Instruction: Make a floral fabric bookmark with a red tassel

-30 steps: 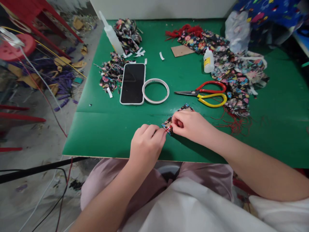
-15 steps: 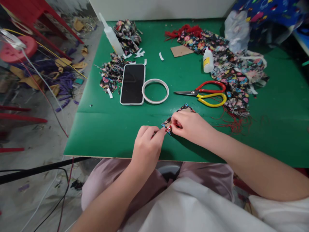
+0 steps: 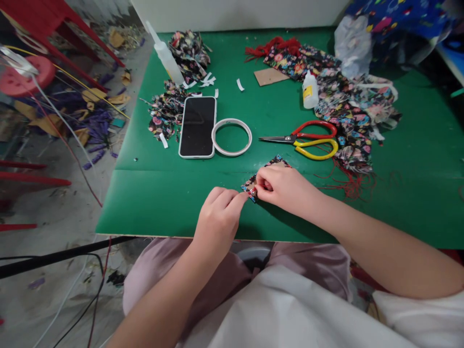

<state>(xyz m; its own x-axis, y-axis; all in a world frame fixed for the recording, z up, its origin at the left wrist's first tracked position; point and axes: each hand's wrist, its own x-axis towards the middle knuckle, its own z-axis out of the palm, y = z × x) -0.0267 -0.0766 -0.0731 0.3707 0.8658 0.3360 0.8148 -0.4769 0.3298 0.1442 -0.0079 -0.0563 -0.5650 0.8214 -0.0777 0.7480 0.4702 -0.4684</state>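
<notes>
Both forearms reach up from the lower frame toward its centre. The left hand (image 3: 219, 217) is curled, fingertips pinched together — the right hand (image 3: 286, 188), just right of it, is closed likewise, knuckles up.

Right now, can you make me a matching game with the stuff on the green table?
Things:
1. phone
2. scissors
3. small glue bottle
4. floral fabric piece

Places or looks:
A. pinched between the left hand and the right hand
B. red and yellow handles, blades pointing left
C. lying face up beside the white ring
D. standing upright next to the heap of floral cloth

Pairs: 1-C, 2-B, 3-D, 4-A
</notes>
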